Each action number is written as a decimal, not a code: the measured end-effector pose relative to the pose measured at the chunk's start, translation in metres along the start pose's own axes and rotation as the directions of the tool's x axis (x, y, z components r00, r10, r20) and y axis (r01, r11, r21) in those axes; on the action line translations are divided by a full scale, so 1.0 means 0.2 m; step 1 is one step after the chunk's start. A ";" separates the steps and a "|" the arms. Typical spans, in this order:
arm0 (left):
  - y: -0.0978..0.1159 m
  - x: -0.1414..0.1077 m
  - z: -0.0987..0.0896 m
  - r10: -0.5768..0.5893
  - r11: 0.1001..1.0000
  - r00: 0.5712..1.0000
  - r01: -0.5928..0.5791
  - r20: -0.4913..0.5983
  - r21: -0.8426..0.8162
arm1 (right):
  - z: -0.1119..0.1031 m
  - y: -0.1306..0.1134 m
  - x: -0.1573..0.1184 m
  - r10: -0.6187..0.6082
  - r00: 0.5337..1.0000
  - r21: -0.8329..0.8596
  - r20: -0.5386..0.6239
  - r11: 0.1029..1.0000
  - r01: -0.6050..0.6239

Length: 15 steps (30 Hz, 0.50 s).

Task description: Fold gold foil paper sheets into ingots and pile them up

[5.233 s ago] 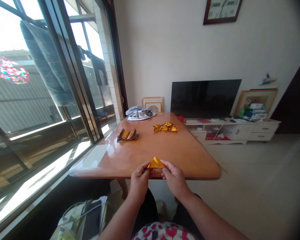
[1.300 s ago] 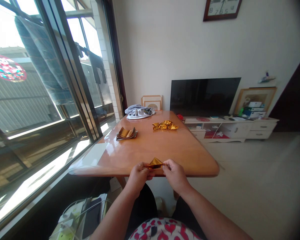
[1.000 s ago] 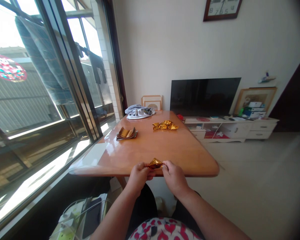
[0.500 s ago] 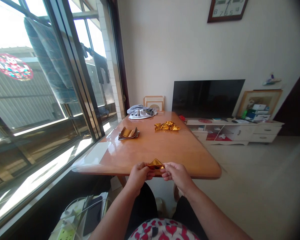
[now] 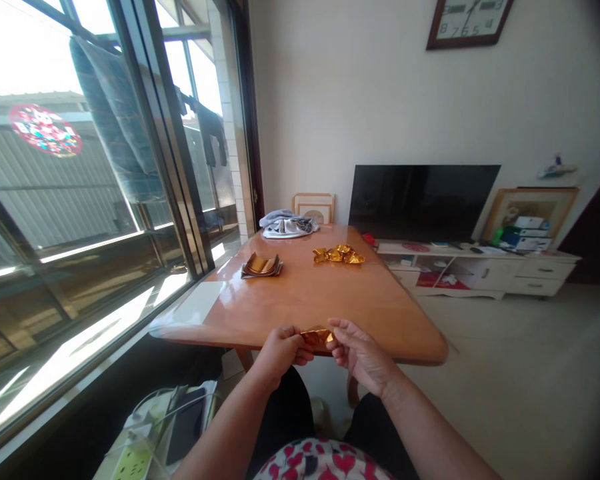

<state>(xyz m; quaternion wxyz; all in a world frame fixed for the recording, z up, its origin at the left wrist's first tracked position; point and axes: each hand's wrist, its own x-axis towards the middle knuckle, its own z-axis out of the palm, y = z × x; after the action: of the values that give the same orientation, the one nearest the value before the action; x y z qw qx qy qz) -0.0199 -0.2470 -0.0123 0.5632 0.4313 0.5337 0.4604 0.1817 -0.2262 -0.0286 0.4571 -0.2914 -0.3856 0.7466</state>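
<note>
A small folded piece of gold foil paper is held between my two hands, just above the near edge of the wooden table. My left hand pinches its left end, thumb on top and fingers curled beneath. At its right end, my right hand grips the foil between thumb and fingers. A stack of gold paper sheets lies farther back on the left of the table. To the right of it sits a small heap of folded gold foil pieces.
A bundle of grey cloth rests at the table's far end. A white sheet is at the left edge by the window. Low on my left are a power strip and a phone. A television stands beyond the table.
The foil has gone from a raised triangular peak to a flatter, longer strip. My right hand has tilted and shifted slightly right. The whole view has turned a little left.
</note>
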 end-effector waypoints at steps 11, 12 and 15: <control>0.01 -0.01 -0.02 -0.018 0.998 0.998 0.014 0.063 0.058 | 0.01 0.02 0.00 0.022 0.999 -0.090 0.034 0.996 -0.018; 0.02 -0.02 -0.02 -0.022 0.998 0.998 0.018 0.067 0.059 | 0.01 0.03 0.01 0.019 0.999 -0.088 0.032 0.996 -0.016; 0.02 -0.02 -0.02 -0.029 0.998 0.996 0.024 0.083 0.054 | 0.01 0.04 0.02 0.007 1.000 -0.049 0.010 0.999 -0.007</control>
<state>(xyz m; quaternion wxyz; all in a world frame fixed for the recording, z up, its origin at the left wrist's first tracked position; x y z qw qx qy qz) -0.0240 -0.2508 -0.0073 0.5796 0.4579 0.5273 0.4200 0.1740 -0.2255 -0.0341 0.4453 -0.3001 -0.4051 0.7399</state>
